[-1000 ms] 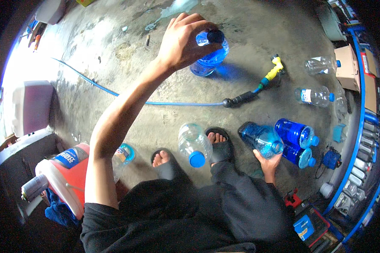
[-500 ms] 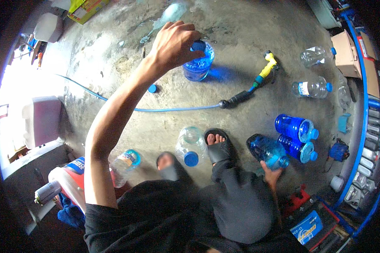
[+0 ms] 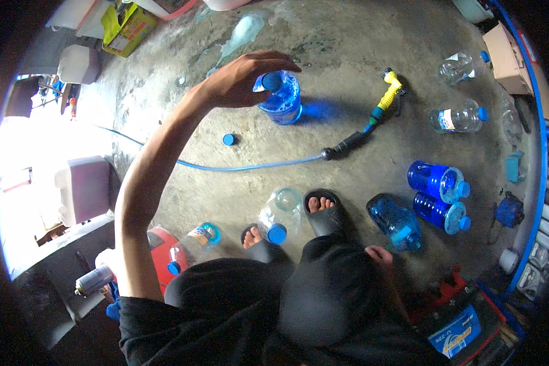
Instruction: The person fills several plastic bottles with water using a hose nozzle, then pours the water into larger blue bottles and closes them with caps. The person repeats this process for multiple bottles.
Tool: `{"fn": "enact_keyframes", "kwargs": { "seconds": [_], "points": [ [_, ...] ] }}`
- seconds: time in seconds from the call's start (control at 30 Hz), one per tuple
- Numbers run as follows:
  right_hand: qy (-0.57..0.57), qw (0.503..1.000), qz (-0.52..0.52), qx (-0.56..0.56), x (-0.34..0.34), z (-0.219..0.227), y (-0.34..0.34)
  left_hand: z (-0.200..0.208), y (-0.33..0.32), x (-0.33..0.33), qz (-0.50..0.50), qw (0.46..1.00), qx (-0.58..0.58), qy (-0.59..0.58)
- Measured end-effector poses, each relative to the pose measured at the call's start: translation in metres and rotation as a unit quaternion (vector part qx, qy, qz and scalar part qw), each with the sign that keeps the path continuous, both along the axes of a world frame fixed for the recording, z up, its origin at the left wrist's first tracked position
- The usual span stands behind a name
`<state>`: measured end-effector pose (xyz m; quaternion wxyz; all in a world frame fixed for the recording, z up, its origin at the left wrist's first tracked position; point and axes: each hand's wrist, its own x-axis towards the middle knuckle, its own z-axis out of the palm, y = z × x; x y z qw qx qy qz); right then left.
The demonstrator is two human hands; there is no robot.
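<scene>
An upright clear bottle of blue liquid [image 3: 282,108] with a blue cap [image 3: 271,82] stands on the concrete floor ahead of me. Over its cap reaches my left hand [image 3: 241,76], fingers stretched out past the cap and thumb on the near side. A loose blue cap [image 3: 228,139] lies nearby. My right hand [image 3: 380,255] is low beside my right knee, just short of a blue bottle [image 3: 393,222] lying on the floor. The knee hides part of that hand, so its finger pose is unclear. An empty clear bottle [image 3: 280,210] with a blue cap is between my feet.
A blue hose [image 3: 256,166] with a yellow spray nozzle [image 3: 389,91] crosses the floor. Two filled blue bottles [image 3: 436,182] lie at right, with empty clear bottles [image 3: 457,119] beyond. Another clear bottle [image 3: 192,245] lies left. A blue-framed shelf [image 3: 540,140] and a battery-like box [image 3: 460,329] stand right.
My left hand has turned over the cap, its fingers straightening. My right hand has drawn back from the lying blue bottle toward my knee. The whole view has shifted slightly.
</scene>
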<state>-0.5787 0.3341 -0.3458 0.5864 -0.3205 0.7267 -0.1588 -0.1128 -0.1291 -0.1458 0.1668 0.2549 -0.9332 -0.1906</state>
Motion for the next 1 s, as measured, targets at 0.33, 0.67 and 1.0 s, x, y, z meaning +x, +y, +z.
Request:
{"fn": "enact_keyframes", "kwargs": {
  "seconds": [0.33,0.67,1.0],
  "points": [
    [-0.008,0.867,0.102,-0.488,0.237,0.051,-0.306,0.005,0.008,-0.005,0.064,0.99,-0.003,-0.128],
    [-0.017,0.768,0.162,-0.62,0.28,0.037,-0.427,-0.006,-0.006,0.01,0.027,0.989,0.019,-0.147],
    [0.024,0.789,0.247,-0.562,0.28,0.043,-0.446,0.027,0.006,0.001,0.18,0.979,0.005,-0.092]
  ]
}}
